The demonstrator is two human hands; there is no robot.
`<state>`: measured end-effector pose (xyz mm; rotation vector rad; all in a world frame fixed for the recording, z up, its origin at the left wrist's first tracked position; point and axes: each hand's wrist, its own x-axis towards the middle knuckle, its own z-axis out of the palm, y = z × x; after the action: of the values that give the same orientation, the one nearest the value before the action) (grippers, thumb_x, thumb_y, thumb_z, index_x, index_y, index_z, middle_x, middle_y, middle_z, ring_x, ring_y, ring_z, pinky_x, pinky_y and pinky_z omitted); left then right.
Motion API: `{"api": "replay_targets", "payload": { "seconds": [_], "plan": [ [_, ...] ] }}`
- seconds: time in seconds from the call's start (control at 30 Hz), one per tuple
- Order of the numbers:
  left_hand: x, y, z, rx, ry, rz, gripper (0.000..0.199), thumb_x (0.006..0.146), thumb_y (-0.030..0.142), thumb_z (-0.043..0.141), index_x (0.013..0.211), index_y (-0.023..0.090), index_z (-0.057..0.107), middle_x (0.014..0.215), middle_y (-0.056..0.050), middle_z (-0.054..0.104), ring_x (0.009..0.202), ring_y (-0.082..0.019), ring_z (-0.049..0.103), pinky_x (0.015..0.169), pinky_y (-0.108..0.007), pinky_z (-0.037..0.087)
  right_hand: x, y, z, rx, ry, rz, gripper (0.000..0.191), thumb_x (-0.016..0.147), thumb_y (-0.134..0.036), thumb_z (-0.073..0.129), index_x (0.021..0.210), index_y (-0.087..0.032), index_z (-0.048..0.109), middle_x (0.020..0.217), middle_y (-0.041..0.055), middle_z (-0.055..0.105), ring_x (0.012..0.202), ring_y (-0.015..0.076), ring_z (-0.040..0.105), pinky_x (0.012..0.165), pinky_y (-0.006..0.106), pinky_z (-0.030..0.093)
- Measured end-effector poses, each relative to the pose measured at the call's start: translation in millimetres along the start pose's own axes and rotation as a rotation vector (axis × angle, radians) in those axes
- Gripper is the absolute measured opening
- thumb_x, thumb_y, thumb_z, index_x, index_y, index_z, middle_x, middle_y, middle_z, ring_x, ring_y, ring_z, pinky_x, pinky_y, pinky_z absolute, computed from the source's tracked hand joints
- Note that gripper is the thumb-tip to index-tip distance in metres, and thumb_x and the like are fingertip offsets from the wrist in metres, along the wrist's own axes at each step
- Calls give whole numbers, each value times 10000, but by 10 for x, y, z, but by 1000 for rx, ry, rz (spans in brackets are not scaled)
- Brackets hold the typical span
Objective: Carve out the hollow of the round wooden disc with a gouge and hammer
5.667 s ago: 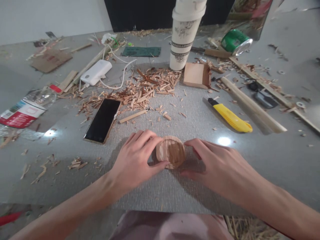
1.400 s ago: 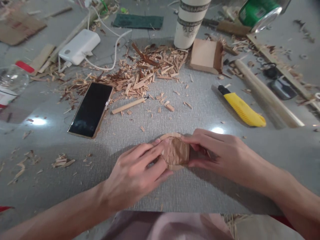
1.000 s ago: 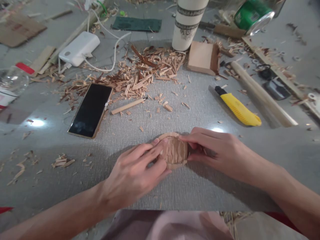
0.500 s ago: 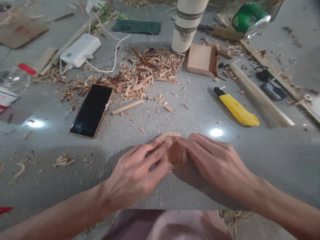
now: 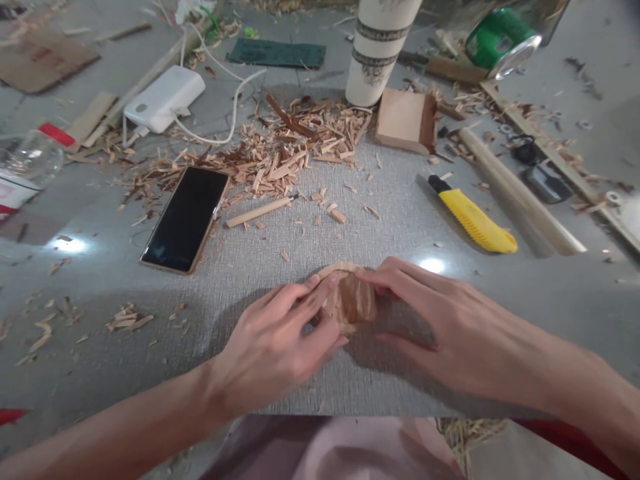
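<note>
A small carved wooden piece (image 5: 356,300) with a rounded top end and a hollowed, darker brown middle is at the table's front. My left hand (image 5: 287,333) is closed on its left side, fingers over the rim and thumb along the lower edge. My right hand (image 5: 435,313) is at the right side, its index fingertip touching the upper right rim. The right thumb stands apart from the fingers, below and beside the piece. Beyond the hands lies a slim wooden-handled carving tool (image 5: 260,211) with a dark tip.
Wood shavings (image 5: 280,157) are heaped behind a black phone (image 5: 185,220). A yellow-handled cutter (image 5: 475,220) and a wooden stick (image 5: 520,190) lie to the right. Farther back are a paper cup (image 5: 377,60), a square wooden tray (image 5: 405,120), a white power bank (image 5: 165,100) and a green can (image 5: 503,40).
My right hand has opened, its thumb dropping away from its fingers, and its wrist has shifted right. The wooden piece has tilted slightly. My left hand has barely moved.
</note>
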<state>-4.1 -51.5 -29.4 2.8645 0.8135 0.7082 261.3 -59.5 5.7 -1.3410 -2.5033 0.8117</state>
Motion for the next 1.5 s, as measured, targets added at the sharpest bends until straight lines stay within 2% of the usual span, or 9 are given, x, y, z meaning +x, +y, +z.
{"api": "replay_targets", "payload": {
  "seconds": [0.07, 0.2, 0.4, 0.67, 0.87, 1.07, 1.2, 1.33, 1.5],
  "plan": [
    [17, 7, -2, -5, 17, -12, 205, 1033, 316, 701, 1007, 120, 755, 1436, -198, 706, 1130, -311, 778, 924, -429, 706, -20, 31, -57, 33, -46, -7, 451, 965, -305, 737, 1375, -248, 557, 1192, 61, 690, 972, 219, 703, 783, 350, 557],
    [70, 17, 7, 3, 58, -16, 220, 1036, 303, 699, 920, 126, 758, 1324, -169, 774, 1002, -260, 805, 866, -394, 720, -31, 89, -54, 52, -37, -21, 374, 1013, -358, 700, 1355, -253, 590, 1132, 64, 712, 928, 234, 719, 735, 363, 559],
    [90, 1, 2, -24, 75, -16, 157, 1020, 264, 718, 984, 121, 772, 1311, -141, 784, 986, -250, 808, 856, -382, 722, 5, 195, -7, -61, 25, -151, 377, 1084, -397, 598, 1417, -223, 566, 1138, 88, 720, 969, 240, 716, 788, 373, 542],
    [56, 14, 29, -20, 81, -44, 153, 1013, 258, 729, 928, 139, 776, 1279, -103, 803, 989, -240, 797, 881, -386, 713, 124, 167, -87, 4, -40, -40, 225, 1003, -413, 724, 1122, -236, 653, 977, 31, 721, 822, 200, 679, 674, 324, 467],
    [65, 29, 32, -18, 94, -78, 183, 1029, 317, 723, 942, 169, 789, 1282, -53, 806, 981, -218, 787, 856, -372, 717, 54, 80, -203, -28, -84, -80, 461, 936, -451, 776, 1317, -261, 600, 1188, 71, 713, 1003, 255, 705, 791, 373, 521],
    [71, 30, 31, -6, 96, -86, 234, 1039, 288, 700, 849, 164, 758, 1241, -44, 819, 975, -224, 798, 854, -379, 712, 161, 113, -216, -176, -57, -217, 169, 1046, -330, 631, 1156, -209, 672, 1103, 77, 694, 961, 240, 672, 797, 386, 525],
    [91, 44, 36, 22, 111, -70, 210, 1047, 279, 689, 886, 157, 746, 1202, -47, 829, 1034, -226, 805, 902, -360, 697, 249, 109, -250, -334, -33, -341, 166, 1082, -284, 558, 1005, -206, 681, 1013, 67, 658, 867, 223, 618, 709, 364, 466],
    [102, 43, 38, 19, 122, -57, 237, 1048, 249, 677, 831, 161, 710, 1117, -51, 841, 1002, -204, 812, 910, -345, 692, 274, 43, -276, -385, -63, -370, 263, 1077, -172, 486, 882, -212, 659, 883, 42, 638, 763, 197, 555, 690, 361, 401],
    [99, 27, 37, 11, 122, -45, 261, 1060, 219, 646, 811, 158, 693, 1072, -52, 842, 961, -181, 811, 915, -334, 694, 356, -10, -268, -428, -50, -498, 250, 1040, -84, 519, 898, -207, 685, 875, 25, 673, 749, 197, 562, 679, 376, 354]
  ]
}}
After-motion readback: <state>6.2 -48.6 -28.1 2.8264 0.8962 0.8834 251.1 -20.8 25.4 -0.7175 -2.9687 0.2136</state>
